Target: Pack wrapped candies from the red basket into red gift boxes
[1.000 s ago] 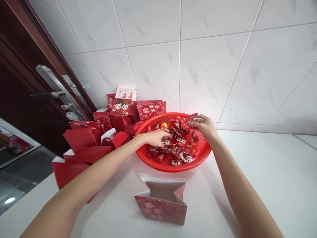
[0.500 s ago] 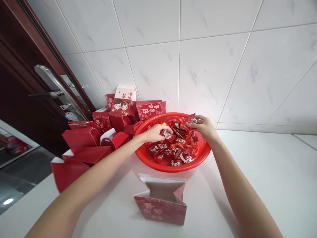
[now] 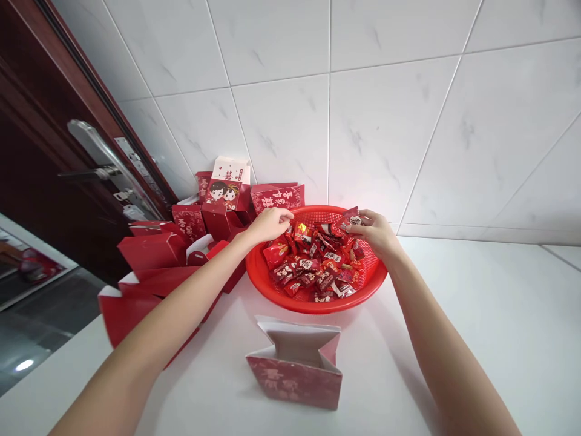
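My right hand [image 3: 376, 233] pinches a dark red wrapped candy [image 3: 348, 219] over the back right rim of a red plastic basket [image 3: 313, 307]. A pale emblem shows on its wrapper. Above the basket's back left side is my left hand [image 3: 271, 224], its fingers loosely bent and slightly apart, with nothing seen in them. Below it, a heap of wrapped candies [image 3: 324, 260] in red and dark red fills the basket. Nearer me stands a dark red paper gift box [image 3: 295, 381], its top open and its side folded inward.
Several red gift boxes [image 3: 152, 251] crowd the left of the white table [image 3: 476, 315], one printed with two cartoon figures [image 3: 224, 192]. A tiled wall [image 3: 281, 133] rises behind. At far left is a dark door [image 3: 36, 151] with a metal handle [image 3: 97, 142].
My left hand has let go of a dark red candy, which now lies on the heap, and has moved up and left to the basket's back rim. My right hand stays with its candy.
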{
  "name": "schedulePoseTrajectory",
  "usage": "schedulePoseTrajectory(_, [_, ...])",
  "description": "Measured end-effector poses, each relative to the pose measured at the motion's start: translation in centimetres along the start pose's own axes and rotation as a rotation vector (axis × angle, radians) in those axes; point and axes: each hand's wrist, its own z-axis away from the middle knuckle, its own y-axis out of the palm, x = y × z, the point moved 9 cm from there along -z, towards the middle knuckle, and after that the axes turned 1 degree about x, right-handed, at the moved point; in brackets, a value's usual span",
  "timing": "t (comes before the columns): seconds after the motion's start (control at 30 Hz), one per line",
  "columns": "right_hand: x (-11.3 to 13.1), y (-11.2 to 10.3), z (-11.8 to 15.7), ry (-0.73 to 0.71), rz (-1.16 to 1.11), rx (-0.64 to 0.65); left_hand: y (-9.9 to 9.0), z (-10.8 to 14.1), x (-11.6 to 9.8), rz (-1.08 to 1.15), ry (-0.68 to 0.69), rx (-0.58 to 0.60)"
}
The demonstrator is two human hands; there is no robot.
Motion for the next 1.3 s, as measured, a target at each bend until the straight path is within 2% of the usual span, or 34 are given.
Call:
schedulePoseTrajectory(0.13, [0.0, 0.0, 0.0, 0.001, 0.004, 0.001, 2.3, -0.2, -0.2, -0.315, -0.018, 0.218])
schedulePoseTrajectory(0.27, [0.1, 0.0, 0.0, 0.006, 0.015, -0.006, 3.9, -1.4, -1.1, -0.395, -0.026, 0.253])
schedulePoseTrajectory(0.37, [0.2, 0.0, 0.1, 0.009, 0.023, -0.009, 4.1, -2.5, -2.1, -0.272, 0.011, 0.206])
schedulePoseTrajectory(0.47, [0.2, 0.0, 0.1, 0.01, 0.016, -0.017, 4.0, -3.1, -3.1, 0.036, 0.098, 0.163])
schedulePoseTrajectory(0.57, [0.1, 0.0, 0.1, 0.011, 0.013, -0.016, 4.3, -3.2, -3.6, 0.27, 0.167, 0.2])
schedulePoseTrajectory(0.63, [0.2, 0.0, 0.1, 0.006, 0.022, -0.013, 4.5, -3.3, -3.4, 0.29, 0.17, 0.22])
schedulePoseTrajectory(0.77, [0.3, 0.1, 0.1, 0.005, 0.03, -0.009, 3.9, -3.6, -1.6, 0.017, 0.113, 0.173])
schedulePoseTrajectory(0.93, [0.3, 0.0, 0.1, 0.014, 0.021, -0.023, 5.5, -3.5, 0.3, -0.305, 0.088, 0.36])
schedulePoseTrajectory(1.17, [0.2, 0.0, 0.1, 0.015, 0.027, -0.016, 7.6, -3.9, -0.3, -0.331, 0.063, 0.495])
schedulePoseTrajectory(1.3, [0.3, 0.0, 0.2, 0.022, 0.025, -0.028, 8.7, -3.5, -0.2, -0.272, 0.013, 0.581])
